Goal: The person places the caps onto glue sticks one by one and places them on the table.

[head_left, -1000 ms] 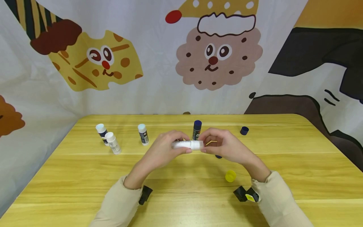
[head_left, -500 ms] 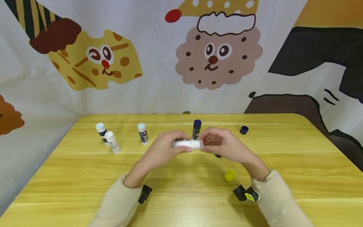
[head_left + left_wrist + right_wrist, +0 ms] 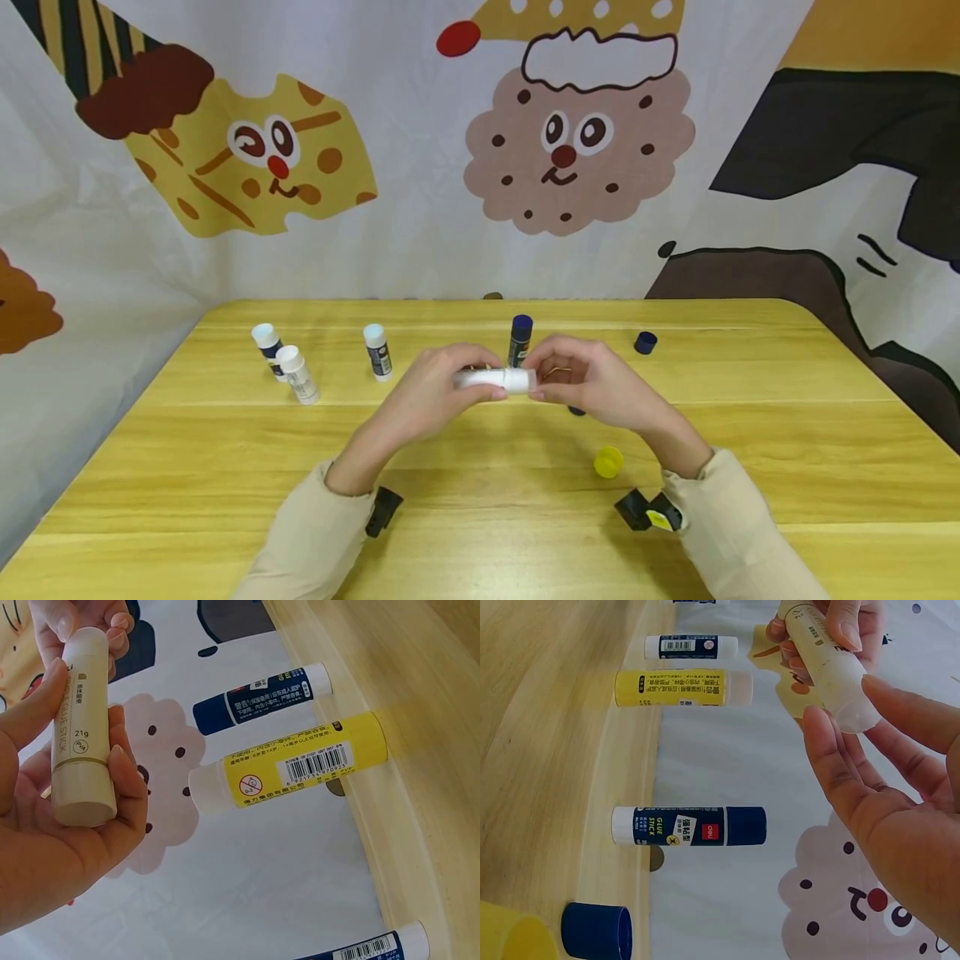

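A white glue stick [image 3: 495, 381] with a frosted, see-through end is held level above the table. My left hand [image 3: 442, 392] grips its body, fingers curled underneath with the thumb along the side in the left wrist view. At the frosted end [image 3: 851, 712], thumb and forefinger of my right hand [image 3: 581, 382] pinch it. Behind the hands stands a navy-capped glue stick [image 3: 521, 340]. A yellow glue stick [image 3: 292, 761] stands beside it in both wrist views; I cannot make it out in the head view.
Upright at the left are a white glue stick [image 3: 297, 375], a white-capped navy one [image 3: 267, 350] and another white-capped one [image 3: 378, 353]. Loose caps lie at right: a yellow cap [image 3: 608, 462], a navy cap [image 3: 646, 342], and a dark piece [image 3: 577, 410] partly behind my right hand.
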Motion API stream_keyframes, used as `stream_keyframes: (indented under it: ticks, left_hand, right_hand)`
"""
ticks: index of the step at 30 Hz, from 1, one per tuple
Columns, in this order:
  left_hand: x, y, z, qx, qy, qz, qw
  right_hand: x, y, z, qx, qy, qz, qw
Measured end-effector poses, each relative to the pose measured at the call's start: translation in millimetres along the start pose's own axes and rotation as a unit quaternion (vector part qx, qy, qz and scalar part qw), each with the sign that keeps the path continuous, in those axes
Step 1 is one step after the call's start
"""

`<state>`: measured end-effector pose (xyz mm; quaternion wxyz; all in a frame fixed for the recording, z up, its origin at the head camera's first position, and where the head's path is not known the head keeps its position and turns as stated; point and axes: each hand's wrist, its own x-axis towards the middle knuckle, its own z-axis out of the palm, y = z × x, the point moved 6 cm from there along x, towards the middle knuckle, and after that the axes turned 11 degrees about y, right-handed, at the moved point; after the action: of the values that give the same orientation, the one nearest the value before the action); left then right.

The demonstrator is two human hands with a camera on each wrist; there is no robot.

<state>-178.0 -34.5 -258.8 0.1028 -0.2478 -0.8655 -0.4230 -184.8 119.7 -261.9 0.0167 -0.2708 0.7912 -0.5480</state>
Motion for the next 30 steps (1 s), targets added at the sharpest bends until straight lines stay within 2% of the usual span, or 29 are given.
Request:
stream_keyframes:
  ticks: [11, 30]
  left_hand:
    - [-0.5, 2.0, -1.2, 0.001, 0.012, 0.005, 0.9999]
    - [-0.3, 1.0, -1.4, 0.0, 0.008, -0.004, 1.0]
  right_hand:
    - [-0.1, -2.2, -0.1, 0.011, 0.001, -0.024, 1.0]
    - [0.5, -1.2, -2.2, 0.004, 0.017, 0.017, 1.0]
